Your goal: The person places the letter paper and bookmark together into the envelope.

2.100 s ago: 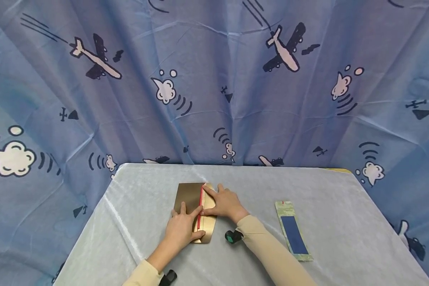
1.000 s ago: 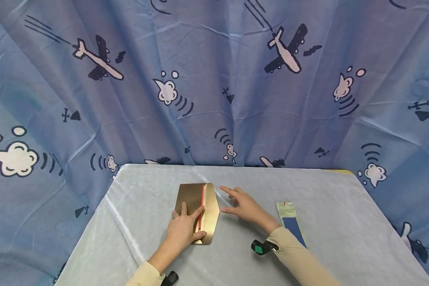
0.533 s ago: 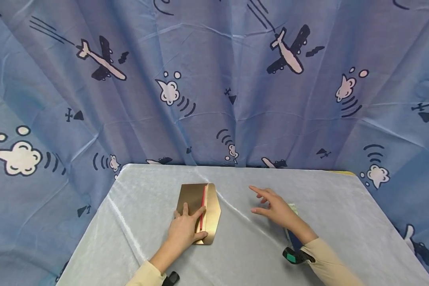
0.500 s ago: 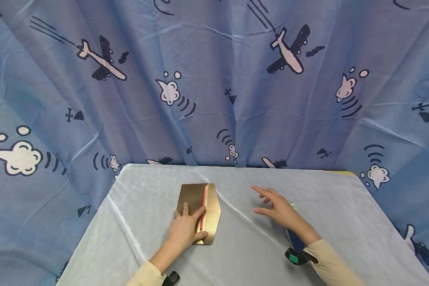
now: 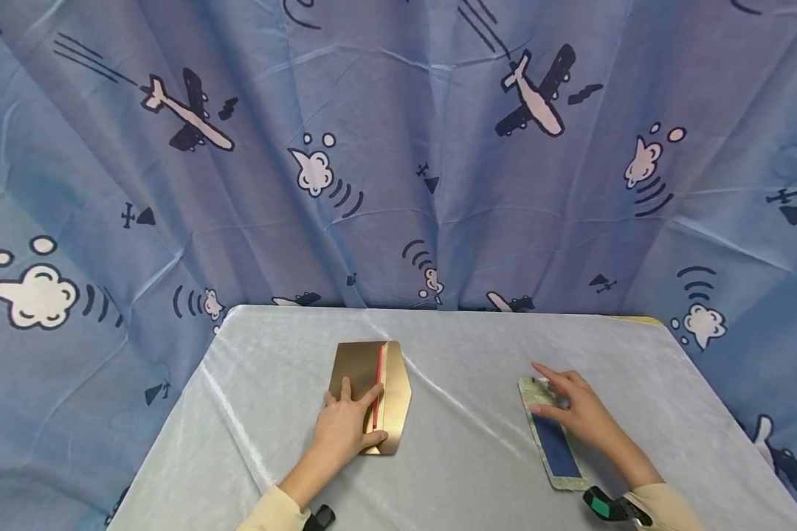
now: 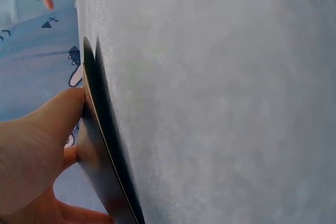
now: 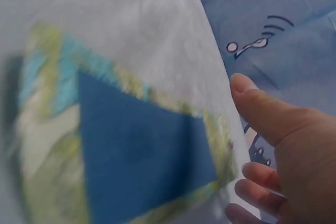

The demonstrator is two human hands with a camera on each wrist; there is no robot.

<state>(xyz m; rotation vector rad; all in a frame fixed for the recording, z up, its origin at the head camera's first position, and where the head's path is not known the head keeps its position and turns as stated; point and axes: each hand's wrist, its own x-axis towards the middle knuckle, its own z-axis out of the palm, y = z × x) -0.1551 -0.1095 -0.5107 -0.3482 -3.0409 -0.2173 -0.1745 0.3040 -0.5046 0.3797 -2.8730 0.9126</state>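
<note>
A gold envelope (image 5: 395,391) lies on the table with its tapered flap spread to the right and a red strip (image 5: 378,383) along the fold. My left hand (image 5: 340,428) rests on it, fingers spread, thumb near the lower part of the flap. In the left wrist view the envelope (image 6: 100,150) shows edge-on under that hand. Farther right lies a long narrow green-patterned card (image 5: 558,461) with a dark blue panel. Over its upper end is my right hand (image 5: 581,409), thumb and forefinger apart, holding nothing. In the right wrist view the card (image 7: 142,150) is blurred, beside the thumb.
A pale grey cloth covers the table (image 5: 465,442). Behind it hangs a blue curtain (image 5: 385,147) printed with planes and clouds. A bit of yellow edge (image 5: 637,320) shows at the table's back right corner.
My right hand has left the envelope's flap and moved right, coming over the green-patterned card. My left hand has stayed on the envelope.
</note>
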